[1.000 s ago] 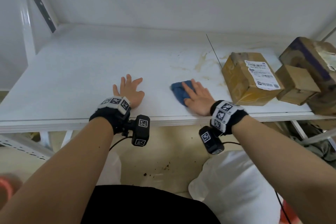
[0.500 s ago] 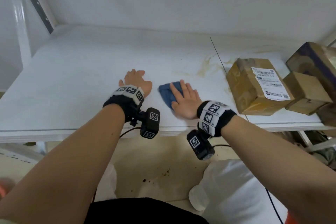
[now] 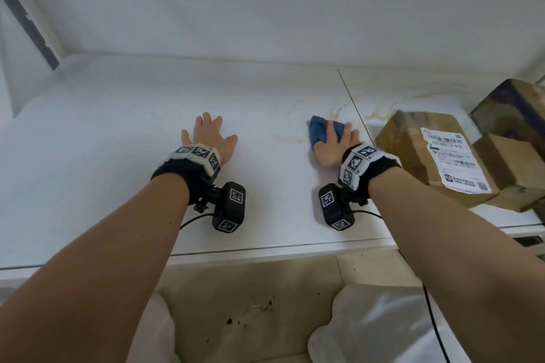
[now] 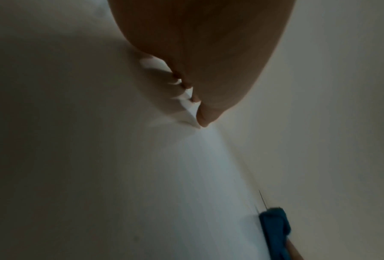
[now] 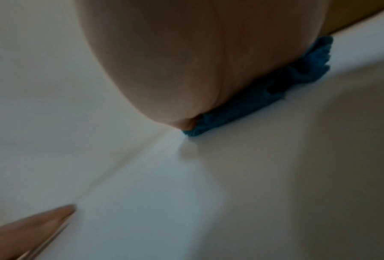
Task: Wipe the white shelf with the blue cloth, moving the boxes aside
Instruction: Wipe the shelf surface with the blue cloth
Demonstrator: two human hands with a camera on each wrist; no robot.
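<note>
My right hand (image 3: 334,141) lies flat with straight fingers on the crumpled blue cloth (image 3: 320,131), pressing it onto the white shelf (image 3: 118,132) beside yellowish stains (image 3: 339,110). The right wrist view shows the cloth (image 5: 264,95) squashed under my palm. My left hand (image 3: 211,135) rests flat on the bare shelf to the left, fingers spread, holding nothing. The left wrist view catches the cloth (image 4: 275,228) at its lower right. A labelled cardboard box (image 3: 433,156) sits just right of my right hand.
More brown boxes (image 3: 513,168) crowd the shelf's right end, one dark-taped box (image 3: 513,109) behind. A panel seam (image 3: 351,103) runs front to back through the shelf. The back wall (image 3: 265,9) closes the rear. Below the front edge (image 3: 265,253) are a tiled floor and my white-clad knees.
Both hands have moved deeper onto the shelf. My right hand has pushed the cloth away from the front edge and rightward, up to the stains near the seam.
</note>
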